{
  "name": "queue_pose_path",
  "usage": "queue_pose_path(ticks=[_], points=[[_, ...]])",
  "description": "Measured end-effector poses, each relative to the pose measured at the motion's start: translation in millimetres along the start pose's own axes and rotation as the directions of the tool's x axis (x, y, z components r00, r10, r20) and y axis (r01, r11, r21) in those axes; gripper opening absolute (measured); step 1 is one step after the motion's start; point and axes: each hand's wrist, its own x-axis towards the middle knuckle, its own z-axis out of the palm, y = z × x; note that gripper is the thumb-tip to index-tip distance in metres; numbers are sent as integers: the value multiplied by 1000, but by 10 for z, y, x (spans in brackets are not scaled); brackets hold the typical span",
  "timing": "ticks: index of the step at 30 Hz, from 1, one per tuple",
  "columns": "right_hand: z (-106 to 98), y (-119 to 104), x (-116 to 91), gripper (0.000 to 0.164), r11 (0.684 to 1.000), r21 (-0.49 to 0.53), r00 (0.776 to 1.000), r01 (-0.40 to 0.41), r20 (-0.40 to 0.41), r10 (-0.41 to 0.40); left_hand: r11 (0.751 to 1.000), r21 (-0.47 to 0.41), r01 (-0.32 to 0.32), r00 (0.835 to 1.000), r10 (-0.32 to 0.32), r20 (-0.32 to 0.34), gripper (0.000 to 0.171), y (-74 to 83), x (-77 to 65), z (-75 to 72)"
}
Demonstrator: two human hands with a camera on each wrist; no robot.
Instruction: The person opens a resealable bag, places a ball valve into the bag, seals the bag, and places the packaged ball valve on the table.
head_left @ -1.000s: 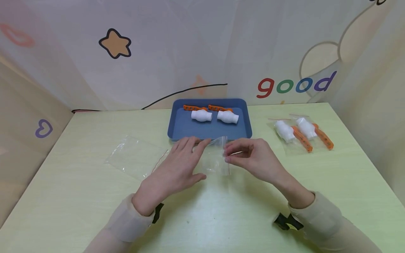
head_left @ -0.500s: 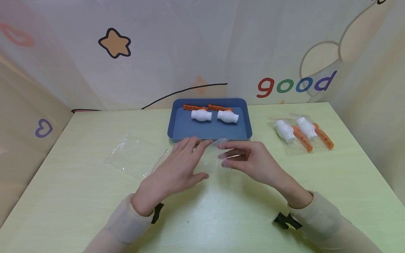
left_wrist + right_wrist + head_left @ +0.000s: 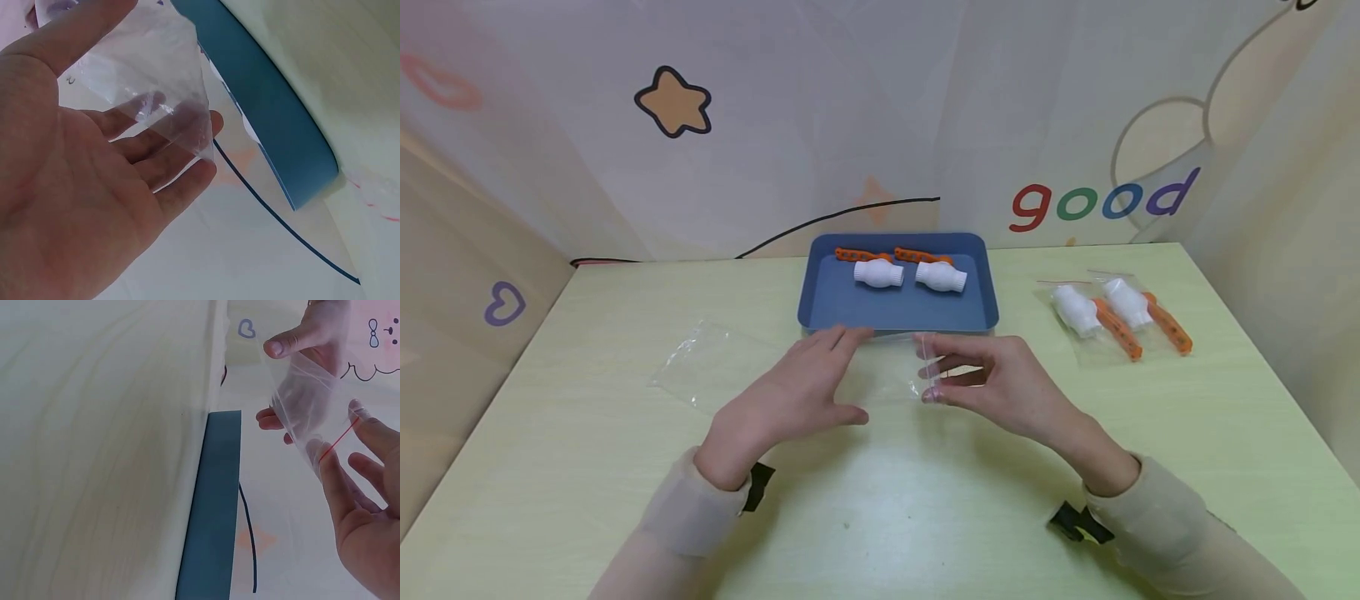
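A clear bag (image 3: 887, 371) hangs between the two hands above the bench (image 3: 880, 517), just in front of the tray (image 3: 895, 315). The right hand (image 3: 1000, 375) has its fingers and thumb spread at the bag's mouth, with the tips showing through the plastic beside the red line (image 3: 339, 439). The left hand (image 3: 786, 387) has its fingers extended and its thumb held apart from them; the bag's other end lies across these fingers, with no curled grip around it.

A flat bag (image 3: 711, 367) lies on the bench to the left, partly hidden by the left hand. The blue tray stands near the back edge of the bench and holds two white fittings (image 3: 877, 273) side by side in its rear half, each with an orange handle (image 3: 859, 255) just behind it. To the right, two packed bags (image 3: 1086, 352) lie close together, each containing one white fitting and one orange handle, slanted toward the front right.

Pale sleeves (image 3: 1150, 517) cover both forearms. Behind the bench hangs a backdrop (image 3: 820, 108) with a star (image 3: 674, 103) and the word "good" (image 3: 1102, 200).
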Motion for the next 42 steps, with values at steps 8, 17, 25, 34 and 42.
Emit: queue_pose_path(ticks=[8, 17, 25, 34, 42], points=[[-8, 10, -4, 60, 998, -55, 999, 31, -24, -33, 993, -60, -106, 991, 101, -86, 104, 12, 8, 16], [22, -2, -5, 58, 997, -14, 997, 74, -35, -74, 980, -23, -196, 971, 190, -146, 77, 69, 9, -3], [34, -16, -13, 52, 998, 0, 997, 58, -56, -58, 984, -27, -175, 977, 170, -129, 70, 62, 12, -19], [4, -17, 1, 35, 983, -118, 972, 142, -174, -161, 989, -20, -144, 979, 139, -150, 69, 22, 12, -20], [-79, 35, 36, 28, 971, -234, 971, 54, -214, -105, 993, -22, -120, 984, 116, -136, 69, 11, 22, -26]])
